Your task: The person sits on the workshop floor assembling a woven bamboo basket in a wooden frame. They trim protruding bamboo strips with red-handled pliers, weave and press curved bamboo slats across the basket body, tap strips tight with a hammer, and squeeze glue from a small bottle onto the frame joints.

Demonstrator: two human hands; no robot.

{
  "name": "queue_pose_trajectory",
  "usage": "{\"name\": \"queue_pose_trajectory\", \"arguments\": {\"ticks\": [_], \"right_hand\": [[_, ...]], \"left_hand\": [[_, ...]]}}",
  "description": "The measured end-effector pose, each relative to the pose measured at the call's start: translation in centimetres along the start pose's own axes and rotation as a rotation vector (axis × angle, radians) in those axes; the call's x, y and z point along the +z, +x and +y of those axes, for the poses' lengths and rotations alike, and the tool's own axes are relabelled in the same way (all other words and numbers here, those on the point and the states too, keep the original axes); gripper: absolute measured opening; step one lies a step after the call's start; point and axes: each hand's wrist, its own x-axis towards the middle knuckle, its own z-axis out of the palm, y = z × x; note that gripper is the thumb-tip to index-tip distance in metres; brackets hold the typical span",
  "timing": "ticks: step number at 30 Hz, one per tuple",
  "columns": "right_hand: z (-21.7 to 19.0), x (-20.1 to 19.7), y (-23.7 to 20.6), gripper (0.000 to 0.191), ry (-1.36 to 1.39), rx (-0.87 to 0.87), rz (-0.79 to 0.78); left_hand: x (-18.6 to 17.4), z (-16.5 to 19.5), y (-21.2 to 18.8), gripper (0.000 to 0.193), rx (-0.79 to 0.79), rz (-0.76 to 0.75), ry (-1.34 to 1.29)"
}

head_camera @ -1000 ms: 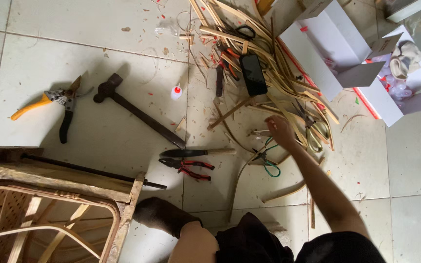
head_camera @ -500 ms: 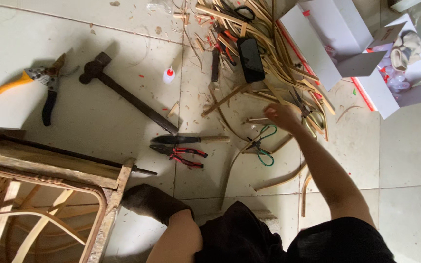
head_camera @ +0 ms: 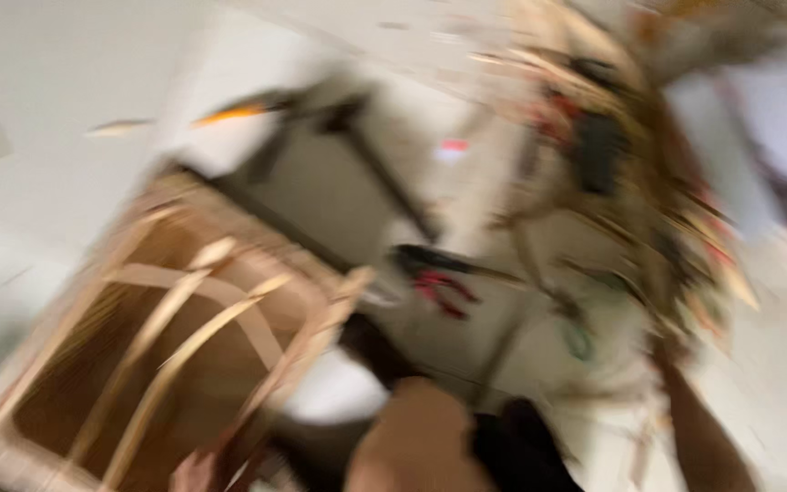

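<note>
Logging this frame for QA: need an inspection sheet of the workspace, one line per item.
Surface: pale tiled floor, view heavily motion-blurred.
Job's things: pile of cane strips by the right hand; wooden cane frame lower left.
Clutter: hammer, orange-handled cutters, red-handled pliers.
Grippers: right hand at the cane pile, grip unreadable; left hand at the frame's lower edge, grip unreadable.
Cables: green cord, blurred.
Surroundings: white boxes upper right.

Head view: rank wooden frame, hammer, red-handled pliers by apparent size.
1. Wooden frame, largest, though nearest the camera.
2. Hammer.
3. Red-handled pliers, smallest.
Heavy blur smears every outline, so hammer over pliers is less sure.
</note>
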Motion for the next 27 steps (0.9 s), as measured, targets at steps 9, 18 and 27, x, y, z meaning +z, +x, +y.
{"name": "queue_pose_trajectory", "arguments": {"ticks": [9, 18, 27], "right_hand": [[-28.0, 0.3, -1.8, 0.038, 0.692, -0.839, -0.145], [-56.3, 21.7, -34.3, 0.022, 0.706, -1.498, -0.854], [-59.0, 30.1, -41.2, 0.03, 0.255, -1.454, -0.771]], "left_hand": [[1.2, 2.3, 0.6, 0.06, 0.142, 0.077, -0.008], [1.6, 2.4, 1.8, 0.055, 0.079, -0.045, 0.021], [0.6, 2.6, 2.0, 0.05, 0.068, 0.013, -0.077]]}}
